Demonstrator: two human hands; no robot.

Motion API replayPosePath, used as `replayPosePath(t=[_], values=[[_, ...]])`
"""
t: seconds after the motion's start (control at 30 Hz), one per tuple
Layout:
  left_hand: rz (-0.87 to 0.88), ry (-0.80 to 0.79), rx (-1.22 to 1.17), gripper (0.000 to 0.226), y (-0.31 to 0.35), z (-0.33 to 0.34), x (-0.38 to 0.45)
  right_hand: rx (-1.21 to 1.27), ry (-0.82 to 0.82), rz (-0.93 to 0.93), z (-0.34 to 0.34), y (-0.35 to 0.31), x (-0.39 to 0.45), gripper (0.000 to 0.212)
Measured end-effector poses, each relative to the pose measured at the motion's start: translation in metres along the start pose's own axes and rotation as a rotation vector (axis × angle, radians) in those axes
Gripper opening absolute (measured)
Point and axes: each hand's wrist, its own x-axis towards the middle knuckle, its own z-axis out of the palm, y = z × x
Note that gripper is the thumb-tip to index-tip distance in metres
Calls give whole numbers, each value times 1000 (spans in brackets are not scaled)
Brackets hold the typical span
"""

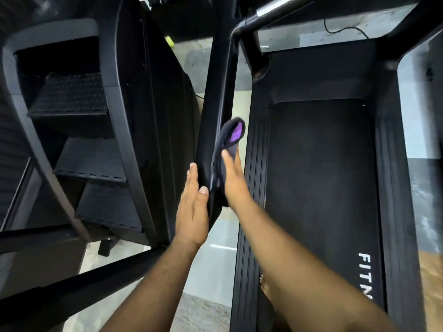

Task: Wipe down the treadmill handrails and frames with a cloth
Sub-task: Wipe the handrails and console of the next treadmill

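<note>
The cloth point(227, 149) is dark with a purple patch near its top. It lies against the inner side of the treadmill's black frame post point(215, 97), low on the post. The right hand point(233, 173) pinches the cloth: the thumb lies on top of it and the fingers are hidden under it. The left hand point(193, 204) is spread flat, fingers straight and together, and rests on the outer side of the same post, just beside the cloth.

The step looks like rubbing the post clean. To do it well, I think the cloth should stay flat on the post and slide along its whole length, up toward the silver handrail point(275, 6) at the top. The left hand can steady the post while the right one rubs. The loose top of the cloth sticks out, so pressing it down would help it clean more.

To the right is the wide belt point(318, 188), with open room for the arm. To the left, a stair machine point(79, 130) stands near, so there is a thin gap there. The post has a rounded lower end near the wrists, and the cloth could slip off it.
</note>
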Motion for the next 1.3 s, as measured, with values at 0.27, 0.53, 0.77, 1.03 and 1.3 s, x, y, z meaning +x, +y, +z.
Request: replayPosePath(t=[0.27, 0.53, 0.77, 1.03, 1.3], values=[[-26, -31, -279, 71, -2, 0, 3, -159, 54, -109, 14, 3, -27, 86], [-226, 224, -624, 52, 11, -9, 4, -466, -83, -402, 8, 12, -91, 80], [-284, 158, -707, 50, 30, -12, -16, -555, -43, -303, 14, -13, -69, 75], [-303, -125, -457, 77, 8, -22, -68, -1000, -156, -367, 7, 11, -151, 77], [-218, -108, -448, 33, 58, -43, -137, -1106, -186, -447, -10, -42, -219, 89]])
